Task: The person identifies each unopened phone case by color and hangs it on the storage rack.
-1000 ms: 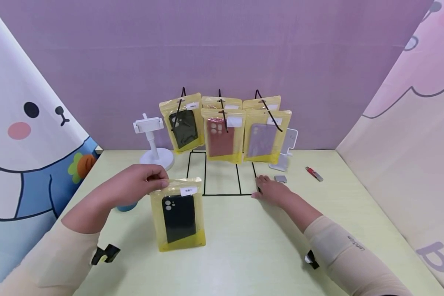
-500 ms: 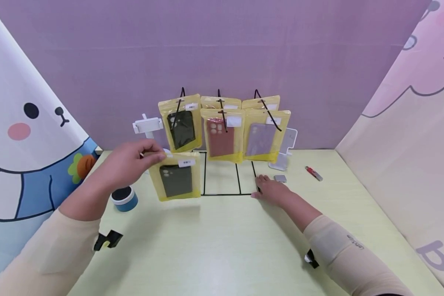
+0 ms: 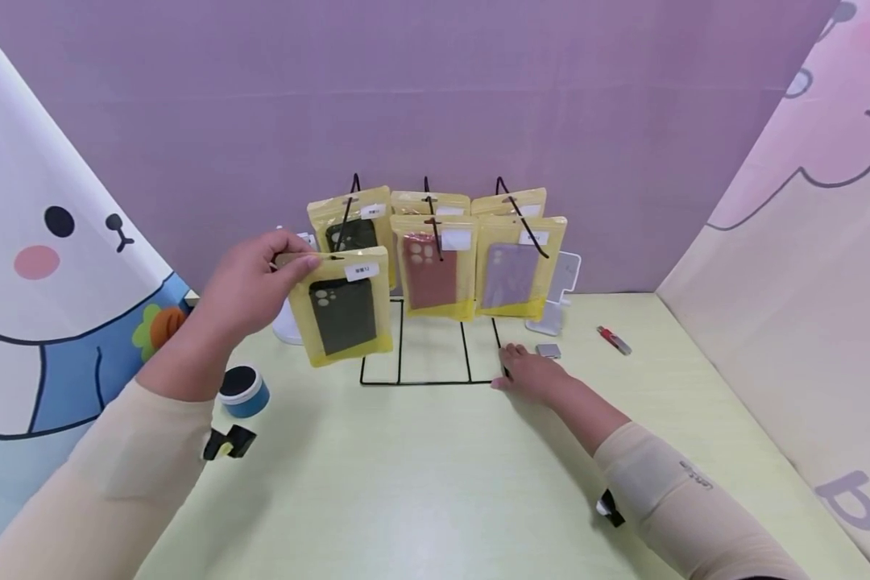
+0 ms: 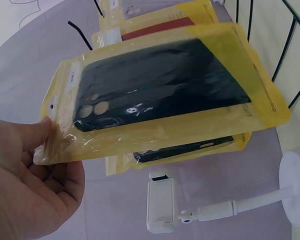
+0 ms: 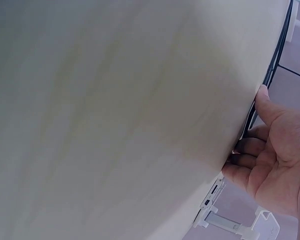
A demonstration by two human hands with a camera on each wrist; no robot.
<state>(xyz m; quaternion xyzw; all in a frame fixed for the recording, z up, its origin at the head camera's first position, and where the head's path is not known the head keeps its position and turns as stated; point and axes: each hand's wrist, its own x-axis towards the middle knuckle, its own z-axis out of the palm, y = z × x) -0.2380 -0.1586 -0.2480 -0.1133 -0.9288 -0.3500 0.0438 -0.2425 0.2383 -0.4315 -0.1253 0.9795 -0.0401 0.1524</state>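
My left hand (image 3: 257, 278) pinches the top left corner of a yellow pouch (image 3: 342, 306) with a black phone case inside. It holds the pouch in the air, just in front of the left hook of a black wire rack (image 3: 428, 381). In the left wrist view the held pouch (image 4: 160, 95) tilts over another dark-case pouch (image 4: 190, 150) hanging behind it, with my left hand (image 4: 30, 185) at its corner. Pouches with a red case (image 3: 431, 270) and a purple case (image 3: 518, 274) hang on the other hooks. My right hand (image 3: 532, 372) rests on the table (image 5: 115, 110) against the rack's right front corner, its thumb (image 5: 270, 107) on the wire.
A white phone holder (image 3: 286, 322) stands behind my left hand, and a blue round tin (image 3: 242, 391) sits near my left forearm. A silver stand (image 3: 558, 298), a small grey block (image 3: 548, 350) and a red stick (image 3: 615, 340) lie right of the rack. Printed walls close in both sides.
My left hand lifted the black-case pouch off the table and carried it up and back to the rack's left hook. The right hand stayed put.
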